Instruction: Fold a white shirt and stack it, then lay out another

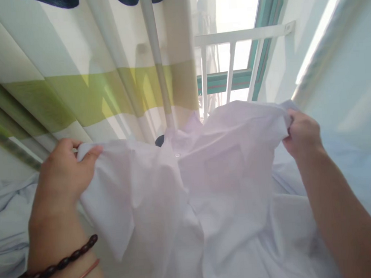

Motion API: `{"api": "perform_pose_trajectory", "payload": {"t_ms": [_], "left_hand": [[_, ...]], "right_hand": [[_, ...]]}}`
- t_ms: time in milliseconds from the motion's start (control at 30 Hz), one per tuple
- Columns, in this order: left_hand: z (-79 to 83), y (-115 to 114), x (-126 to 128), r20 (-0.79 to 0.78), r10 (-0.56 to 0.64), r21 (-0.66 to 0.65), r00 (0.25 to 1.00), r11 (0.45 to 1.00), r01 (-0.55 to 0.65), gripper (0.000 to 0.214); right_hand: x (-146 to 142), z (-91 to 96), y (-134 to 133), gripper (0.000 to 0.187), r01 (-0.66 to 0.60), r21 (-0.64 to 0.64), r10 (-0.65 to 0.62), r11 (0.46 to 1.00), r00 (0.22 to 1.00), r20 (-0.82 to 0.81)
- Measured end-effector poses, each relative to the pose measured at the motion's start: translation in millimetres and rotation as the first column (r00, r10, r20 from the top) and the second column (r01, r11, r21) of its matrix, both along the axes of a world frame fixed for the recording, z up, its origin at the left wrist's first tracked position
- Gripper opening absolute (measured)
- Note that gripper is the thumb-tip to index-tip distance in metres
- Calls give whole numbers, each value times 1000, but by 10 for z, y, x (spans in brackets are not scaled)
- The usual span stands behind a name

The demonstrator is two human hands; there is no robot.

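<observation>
A white button-up shirt hangs spread between my two hands, its collar and a small button near the top middle, a chest pocket showing through the cloth. My left hand pinches the shirt's left shoulder edge, thumb over the fabric; a dark bead bracelet and a thin copper bangle sit on that wrist. My right hand is closed on the shirt's right shoulder edge, held a little higher. The lower part of the shirt drapes down onto pale cloth below.
A striped curtain in cream, green and yellow hangs straight ahead. To its right is a bright window with a white railing and teal frame. Pale blue bedding lies at the left and right.
</observation>
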State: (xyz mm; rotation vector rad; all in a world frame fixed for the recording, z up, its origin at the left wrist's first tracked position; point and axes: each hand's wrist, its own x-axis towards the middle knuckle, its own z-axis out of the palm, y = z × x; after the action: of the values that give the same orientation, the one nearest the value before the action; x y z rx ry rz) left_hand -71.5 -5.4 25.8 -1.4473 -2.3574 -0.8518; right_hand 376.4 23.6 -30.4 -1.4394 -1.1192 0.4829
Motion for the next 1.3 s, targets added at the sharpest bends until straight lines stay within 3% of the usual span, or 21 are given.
{"api": "perform_pose_trajectory", "payload": {"t_ms": [100,200,267,367,433,467,533,567,600,667,767,867,933,967,1100,1300], "left_hand": [[-53,70,-80,31,11,-121,999,993,-7,37],[-90,79,-32,53,-83,-107,995,990,89,38],[-86,50,49,50,-128,22,990,992,127,37],[-67,9,132,29,-124,272,992,956,112,35],[-86,26,121,19,-116,294,993,950,106,37],[-111,50,99,14,-122,229,992,967,115,39],[-185,113,51,-16,-152,-16,988,988,152,46],[-228,143,38,-37,-175,-154,984,974,167,51],[-271,169,40,-55,-205,-272,977,945,182,56],[-347,201,99,-67,-286,-416,956,879,234,62],[-445,223,314,47,-474,-480,879,761,436,61],[-576,256,599,238,-634,-544,736,541,642,58],[-684,280,774,306,-661,-612,686,415,673,56],[-737,289,847,316,-665,-639,677,378,670,55],[-882,308,1006,321,-688,-667,651,324,671,55],[-951,289,1011,297,-720,-672,627,309,673,70]], "right_hand": [[50,123,-100,30,278,206,-214,938,934,-286],[-34,265,-255,27,345,360,-173,867,885,-433],[-111,374,-377,30,395,437,-223,808,892,-394],[-174,496,-522,36,478,524,-419,705,877,-236],[-147,495,-535,38,474,518,-496,712,862,-107],[-113,461,-510,38,451,468,-500,760,866,-21],[-20,335,-414,38,370,258,-424,893,882,204],[23,256,-356,38,290,91,-303,953,894,331],[53,177,-299,39,209,-66,-162,976,892,422],[42,44,-212,44,79,-284,93,955,833,545],[-183,-70,-147,47,-48,-343,271,938,718,641],[-523,-175,-91,49,-190,-382,412,904,622,666],[-693,-293,-33,56,-231,-461,503,857,573,648],[-744,-364,0,60,-238,-507,545,829,551,632],[-749,-625,116,74,-224,-654,662,722,496,561],[-734,-750,160,86,-171,-715,688,678,489,535]]}}
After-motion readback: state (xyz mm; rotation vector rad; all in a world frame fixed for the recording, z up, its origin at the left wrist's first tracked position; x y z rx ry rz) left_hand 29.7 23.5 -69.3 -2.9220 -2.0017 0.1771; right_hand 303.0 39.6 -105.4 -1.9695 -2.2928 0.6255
